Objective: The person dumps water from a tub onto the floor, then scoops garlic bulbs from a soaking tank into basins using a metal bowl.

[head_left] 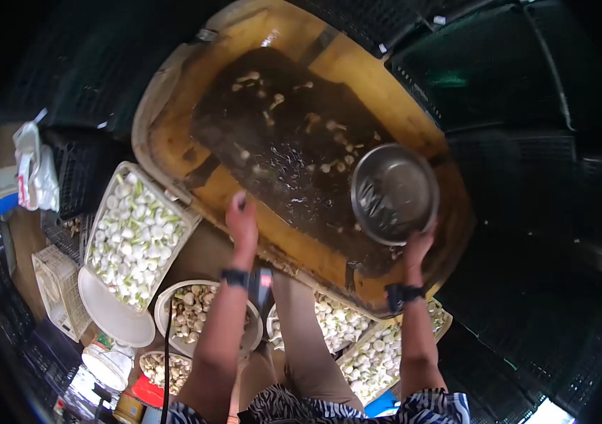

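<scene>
A large yellow-brown tub [343, 60] holds dark water with several pale, stalked bulbs [277, 100] floating in it. My right hand [420, 242] grips the near rim of a round metal bowl [396, 191], tilted over the right part of the water. A little liquid seems to shine inside the bowl. Over the tub's near edge is my left hand [242, 218], its fingers curled together. Whatever lies in those fingers, if anything, is too small to make out. Both wrists wear dark bands.
A crate of white bulbs with green stalks [135, 237] stands left of the tub. Nearer are a basin of browner bulbs [191, 311], more bulb-filled containers [375, 360], a white lid [114, 307] and a white bucket [109, 364]. Dark crates [513, 169] stack at right.
</scene>
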{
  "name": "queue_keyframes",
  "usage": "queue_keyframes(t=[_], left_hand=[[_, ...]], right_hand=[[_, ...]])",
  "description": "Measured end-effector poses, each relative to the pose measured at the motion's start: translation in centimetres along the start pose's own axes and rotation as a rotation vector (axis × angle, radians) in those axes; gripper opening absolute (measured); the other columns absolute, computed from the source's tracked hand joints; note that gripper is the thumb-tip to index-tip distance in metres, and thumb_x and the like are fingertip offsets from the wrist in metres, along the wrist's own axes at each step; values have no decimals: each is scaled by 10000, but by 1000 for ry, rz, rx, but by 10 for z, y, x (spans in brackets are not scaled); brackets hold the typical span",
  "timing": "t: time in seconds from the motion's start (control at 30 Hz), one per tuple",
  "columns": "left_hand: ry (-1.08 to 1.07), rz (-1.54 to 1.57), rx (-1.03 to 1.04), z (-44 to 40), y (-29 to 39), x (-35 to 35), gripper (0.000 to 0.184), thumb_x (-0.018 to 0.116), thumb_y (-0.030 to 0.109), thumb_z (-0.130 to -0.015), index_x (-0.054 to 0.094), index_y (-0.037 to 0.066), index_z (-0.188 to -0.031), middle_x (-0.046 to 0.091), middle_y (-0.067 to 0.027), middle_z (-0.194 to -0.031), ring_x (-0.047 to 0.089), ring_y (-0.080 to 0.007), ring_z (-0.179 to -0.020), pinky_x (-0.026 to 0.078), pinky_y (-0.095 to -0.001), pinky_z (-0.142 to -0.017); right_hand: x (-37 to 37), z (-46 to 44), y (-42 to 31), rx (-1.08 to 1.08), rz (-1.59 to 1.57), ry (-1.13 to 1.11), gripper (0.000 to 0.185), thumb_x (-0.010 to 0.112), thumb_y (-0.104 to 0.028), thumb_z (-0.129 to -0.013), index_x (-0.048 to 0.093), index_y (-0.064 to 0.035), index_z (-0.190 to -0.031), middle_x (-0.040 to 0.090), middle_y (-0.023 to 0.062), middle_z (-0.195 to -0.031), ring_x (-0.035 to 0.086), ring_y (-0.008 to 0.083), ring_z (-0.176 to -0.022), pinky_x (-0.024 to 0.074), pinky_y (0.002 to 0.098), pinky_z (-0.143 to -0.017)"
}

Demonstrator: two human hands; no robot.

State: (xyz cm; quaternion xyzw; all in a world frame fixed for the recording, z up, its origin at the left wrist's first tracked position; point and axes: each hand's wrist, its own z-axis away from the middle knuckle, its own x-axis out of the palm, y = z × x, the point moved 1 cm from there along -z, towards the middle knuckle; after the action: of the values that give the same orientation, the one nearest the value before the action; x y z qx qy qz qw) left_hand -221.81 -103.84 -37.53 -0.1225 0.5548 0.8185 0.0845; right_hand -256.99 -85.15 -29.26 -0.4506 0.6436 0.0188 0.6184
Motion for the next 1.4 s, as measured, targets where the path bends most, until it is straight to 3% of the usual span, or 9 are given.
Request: queue_keyframes(t=[0.1,0.3,0.37,0.53,0.77,1.03,1.2,1.33,1.4], left_hand=[[-208,-446,-51,-87,-28,57,467,594,204,-732,502,3,-1143,582,-199,-1009,560,-316,-943,440,-397,-806],[-86,-1052,354,-200,-134,74,604,590,351,-753,432,-7,-1214,510,-261,-1120,468,-416,-1059,403,-450,-873],[-204,-760,-211,-212,-150,77,654,576,402,-774,386,20,-1270,486,-236,-1185,474,-389,-1077,415,-416,-878],[-546,-52,-724,-151,-138,112,797,502,633,-765,242,202,-1382,362,14,-1318,372,-159,-1173,401,-422,-800],[-460,659,-1022,-90,-143,182,847,414,730,-749,201,229,-1397,205,-31,-1426,298,-308,-1209,364,-509,-892],[-363,752,-862,-195,-172,151,814,475,620,-777,214,159,-1394,241,0,-1435,264,-269,-1280,274,-496,-980],[-285,869,-477,-252,-113,136,795,562,568,-752,278,150,-1366,411,-51,-1317,428,-242,-1134,315,-459,-948],[35,429,-616,-297,-76,122,749,552,523,-782,311,92,-1345,480,-93,-1249,467,-238,-1113,347,-415,-938],[-37,354,-259,-308,-56,121,667,523,496,-810,391,59,-1297,508,-147,-1217,482,-242,-1114,379,-377,-908]], right_hand=[[23,-68,28,389,264,-113,693,477,-13,-706,271,-91,-1363,497,240,-1184,533,397,-1009,435,448,-830],[126,-137,80,224,708,-197,768,505,-49,-747,142,-208,-1405,411,229,-1271,569,371,-931,502,422,-748],[157,-136,92,254,662,-236,798,532,-65,-728,128,-181,-1406,456,222,-1226,565,371,-951,505,405,-745],[211,-100,112,129,460,-253,790,535,-51,-673,205,-142,-1386,468,196,-1249,593,359,-891,485,435,-716],[262,-42,32,386,7,-386,676,499,-37,-721,275,-114,-1354,532,235,-1148,522,392,-1036,437,432,-818],[346,-73,-59,446,-65,-453,654,533,-68,-724,277,-37,-1324,548,234,-1100,534,370,-1025,422,424,-845],[385,-113,-99,216,137,-492,650,526,-60,-712,277,-27,-1311,572,233,-1032,561,398,-924,439,447,-765],[405,-142,-119,-215,-30,-453,625,505,-36,-701,331,-71,-1300,575,222,-996,571,395,-859,447,454,-713],[412,-151,-143,-315,-54,-481,600,502,-41,-717,356,-82,-1297,581,216,-1011,576,383,-883,455,440,-716]])
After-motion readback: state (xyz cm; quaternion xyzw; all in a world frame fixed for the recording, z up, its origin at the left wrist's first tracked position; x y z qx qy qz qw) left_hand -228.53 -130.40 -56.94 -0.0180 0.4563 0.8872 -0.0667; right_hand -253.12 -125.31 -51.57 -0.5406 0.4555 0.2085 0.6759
